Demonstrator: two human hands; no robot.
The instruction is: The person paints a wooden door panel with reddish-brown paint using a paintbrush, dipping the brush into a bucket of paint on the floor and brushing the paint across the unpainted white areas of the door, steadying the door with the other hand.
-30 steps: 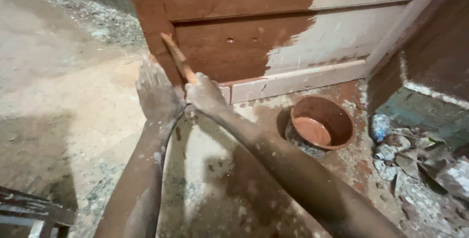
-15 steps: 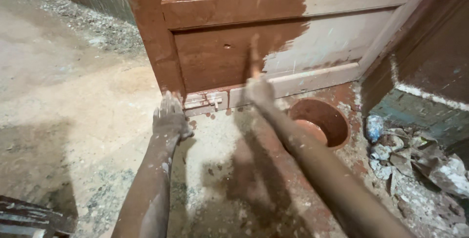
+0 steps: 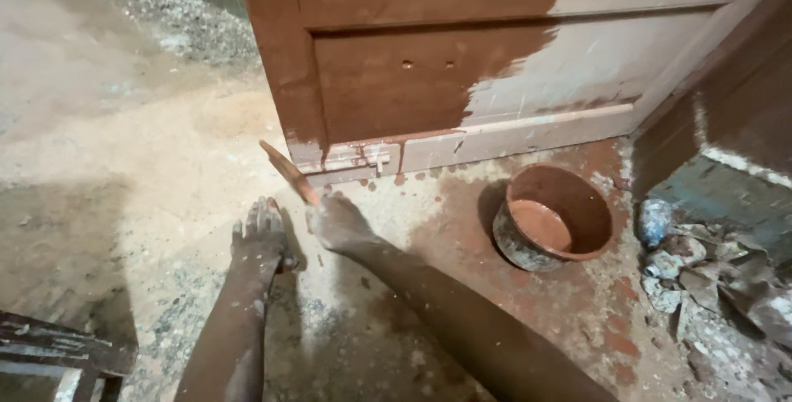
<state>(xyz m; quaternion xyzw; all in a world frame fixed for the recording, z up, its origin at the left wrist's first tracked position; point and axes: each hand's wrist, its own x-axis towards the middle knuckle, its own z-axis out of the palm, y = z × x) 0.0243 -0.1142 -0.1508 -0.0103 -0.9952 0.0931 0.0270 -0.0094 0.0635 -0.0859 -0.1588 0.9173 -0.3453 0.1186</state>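
Note:
A wooden door [image 3: 429, 80] stands ahead, its left part coated in red-brown paint and its right part still pale. My right hand [image 3: 338, 224] grips a paintbrush [image 3: 289, 172] that points up and left, near the door's lower left corner. My left hand [image 3: 260, 241] rests flat on the concrete floor, fingers spread, just left of the right hand. A round bowl of red-brown paint [image 3: 554, 219] sits on the floor to the right, below the pale bottom rail.
Paint stains the floor around the bowl. Crumpled rubbish and rubble [image 3: 709, 278] lie at the right beside a dark wall. A dark wooden piece [image 3: 49, 352] shows at the lower left. Gravel [image 3: 173, 14] lies far left by the door.
My right hand with the brush has come down from the door panel to the floor by the lower left corner. My left hand stays planted on the floor.

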